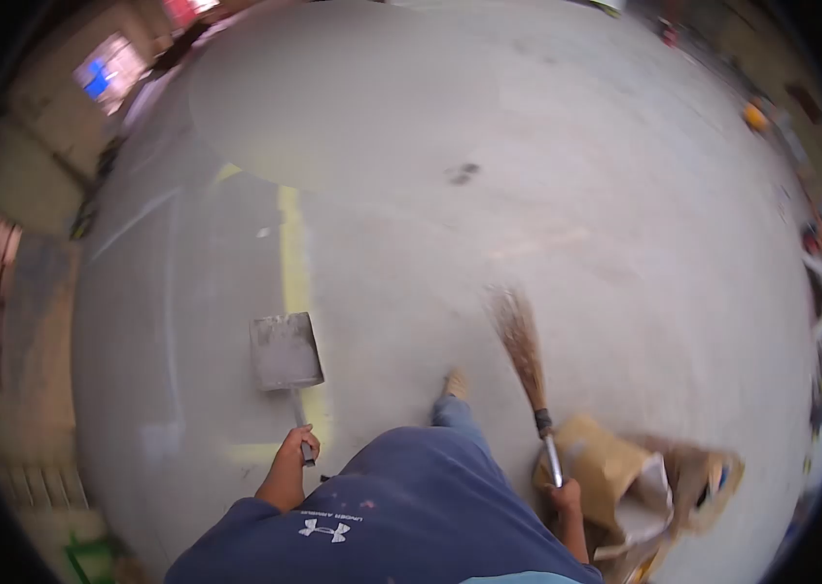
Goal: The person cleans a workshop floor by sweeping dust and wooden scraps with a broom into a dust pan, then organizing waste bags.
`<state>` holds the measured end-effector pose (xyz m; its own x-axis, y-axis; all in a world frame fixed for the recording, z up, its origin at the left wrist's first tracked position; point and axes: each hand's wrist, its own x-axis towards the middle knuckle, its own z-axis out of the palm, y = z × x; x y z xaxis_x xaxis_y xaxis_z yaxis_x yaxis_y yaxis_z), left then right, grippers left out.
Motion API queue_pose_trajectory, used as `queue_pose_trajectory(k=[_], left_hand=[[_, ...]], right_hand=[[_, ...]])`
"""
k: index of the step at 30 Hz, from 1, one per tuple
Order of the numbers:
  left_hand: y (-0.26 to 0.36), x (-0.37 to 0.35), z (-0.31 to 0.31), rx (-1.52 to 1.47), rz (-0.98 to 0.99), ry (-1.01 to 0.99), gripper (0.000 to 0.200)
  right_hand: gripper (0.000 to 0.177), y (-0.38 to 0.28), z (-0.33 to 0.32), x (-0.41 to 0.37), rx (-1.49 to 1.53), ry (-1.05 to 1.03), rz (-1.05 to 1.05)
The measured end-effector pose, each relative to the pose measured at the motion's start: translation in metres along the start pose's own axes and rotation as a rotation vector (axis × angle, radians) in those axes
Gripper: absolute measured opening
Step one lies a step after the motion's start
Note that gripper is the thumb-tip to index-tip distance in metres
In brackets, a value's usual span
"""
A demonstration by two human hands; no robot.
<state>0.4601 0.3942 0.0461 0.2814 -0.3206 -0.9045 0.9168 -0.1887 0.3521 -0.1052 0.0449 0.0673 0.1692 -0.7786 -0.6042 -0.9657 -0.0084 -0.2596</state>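
At the yellow line [292,253], clenched left fingers [305,435] round the handle of the dustpan [285,362], best carried level, and, well right of that line near the paper bag [588,462], wrapped right fingers [559,492] round the broom [526,365], bristles best angled clear.

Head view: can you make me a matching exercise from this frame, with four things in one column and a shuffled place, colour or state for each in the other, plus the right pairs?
Column one
1. dustpan
2. broom
3. shirt
4. brown bag

Column two
A. dark blue
B. gripped in the right hand
C. open-mouthed, beside the right hand
D. gripped in the left hand

Right pairs: 1-D, 2-B, 3-A, 4-C
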Motion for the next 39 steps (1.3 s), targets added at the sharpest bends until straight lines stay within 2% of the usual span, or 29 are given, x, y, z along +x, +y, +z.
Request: queue_pose_trajectory(k=[1, 3, 5, 6, 7, 9, 10, 11, 12, 13, 14, 15, 17, 18, 19, 20, 21, 25, 26, 28, 29, 30, 31, 32, 33, 34, 36, 38, 39], left_hand=[[0.011, -0.014, 0.004, 0.160, 0.223, -0.069, 0.048], [0.030, -0.013, 0.006, -0.052, 0.260, -0.003, 0.050], [0.040, 0.005, -0.001, -1.113, -0.348, -0.271, 0.050], [0.029, 0.026, -0.001, -0.524, 0.053, -0.055, 0.041], [0.028, 0.038, 0.012, -0.581, 0.077, -0.060, 0.041], [0.040, 0.053, 0.037, -0.450, 0.190, 0.325, 0.036], [0.051, 0.072, 0.046, -0.463, 0.163, 0.393, 0.032], [0.043, 0.112, 0.026, -0.502, 0.169, 0.400, 0.032], [0.046, 0.148, 0.010, -0.655, -0.010, 0.377, 0.028], [0.064, 0.152, 0.007, -0.792, -0.204, 0.342, 0.024], [0.079, 0.159, 0.008, -0.840, -0.208, 0.254, 0.014], [0.096, 0.169, 0.013, -0.859, -0.203, 0.247, 0.014], [0.122, 0.171, 0.038, -0.945, -0.026, 0.499, 0.012], [0.141, 0.184, 0.033, -0.963, -0.043, 0.488, 0.012], [0.159, 0.200, 0.017, -0.918, -0.006, 0.253, 0.012], [0.167, 0.192, 0.014, -0.863, 0.021, 0.029, 0.013], [0.181, 0.188, 0.027, -0.872, 0.003, 0.037, 0.013], [0.308, 0.223, 0.057, -1.116, -0.160, 0.166, 0.009], [0.328, 0.238, 0.056, -1.084, -0.154, 0.165, 0.009], [0.398, 0.204, 0.108, -0.175, 0.003, 0.391, 0.015], [0.428, 0.206, 0.112, -0.094, 0.071, 0.281, 0.019], [0.463, 0.211, 0.117, -0.182, -0.136, 0.221, 0.020], [0.503, 0.189, 0.143, -0.180, 0.058, 0.274, 0.024], [0.498, 0.228, 0.110, 0.045, 0.408, -0.007, 0.024], [0.505, 0.281, 0.087, -0.150, 0.162, 0.032, 0.022], [0.548, 0.317, 0.066, 0.299, 0.339, -0.036, 0.021], [0.723, 0.375, 0.102, 0.543, 0.294, -0.224, 0.021], [0.853, 0.424, 0.150, 0.705, 0.269, -0.329, 0.021], [0.903, 0.428, 0.156, 0.756, 0.252, -0.334, 0.021]], right_hand=[[0.042, -0.024, -0.023, 0.042, -0.004, -0.044, 0.010], [0.039, -0.085, -0.065, 0.119, -0.113, 0.018, -0.098], [0.039, -0.158, -0.106, 0.186, -0.207, 0.009, -0.215], [0.039, -0.194, -0.123, 0.224, -0.221, 0.027, -0.282], [0.039, -0.231, -0.131, 0.260, -0.235, 0.049, -0.350], [0.037, -0.305, -0.143, 0.324, -0.243, 0.062, -0.436], [0.038, -0.347, -0.146, 0.356, -0.171, 0.013, -0.409], [0.040, -0.385, -0.146, 0.383, -0.094, -0.037, -0.378], [0.040, -0.418, -0.146, 0.399, -0.117, -0.035, -0.406], [0.039, -0.445, -0.171, 0.388, -0.102, -0.119, -0.357], [0.039, -0.479, -0.173, 0.398, -0.077, -0.201, -0.321], [0.038, -0.509, -0.164, 0.410, -0.053, -0.286, -0.274], [0.041, -0.537, -0.135, 0.435, 0.027, -0.338, -0.232], [0.043, -0.550, -0.116, 0.454, -0.087, -0.313, -0.210], [0.048, -0.593, -0.114, 0.436, -0.247, -0.268, -0.235], [0.049, -0.603, -0.112, 0.423, -0.191, -0.233, -0.314], [0.051, -0.602, -0.109, 0.424, -0.126, -0.205, -0.390], [0.051, -0.719, -0.112, 0.425, -0.254, -0.249, -0.431], [0.052, -0.734, -0.100, 0.444, -0.276, -0.254, -0.462], [0.052, -0.755, -0.078, 0.481, -0.325, -0.265, -0.525], [0.053, -0.766, -0.068, 0.498, -0.352, -0.272, -0.548], [0.053, -0.771, -0.061, 0.506, -0.377, -0.278, -0.552], [0.053, -0.693, 0.005, 0.584, -0.392, -0.277, -0.549], [0.052, -0.799, -0.064, 0.521, -0.377, -0.285, -0.355], [0.055, -0.856, -0.080, 0.523, -0.436, -0.311, -0.307], [0.055, -0.904, -0.083, 0.539, -0.449, -0.318, -0.278], [0.055, -0.985, -0.087, 0.590, -0.406, -0.277, -0.327], [0.049, -1.078, -0.096, 0.647, -0.424, -0.252, -0.443], [0.047, -1.135, -0.101, 0.674, -0.416, -0.274, -0.428]])
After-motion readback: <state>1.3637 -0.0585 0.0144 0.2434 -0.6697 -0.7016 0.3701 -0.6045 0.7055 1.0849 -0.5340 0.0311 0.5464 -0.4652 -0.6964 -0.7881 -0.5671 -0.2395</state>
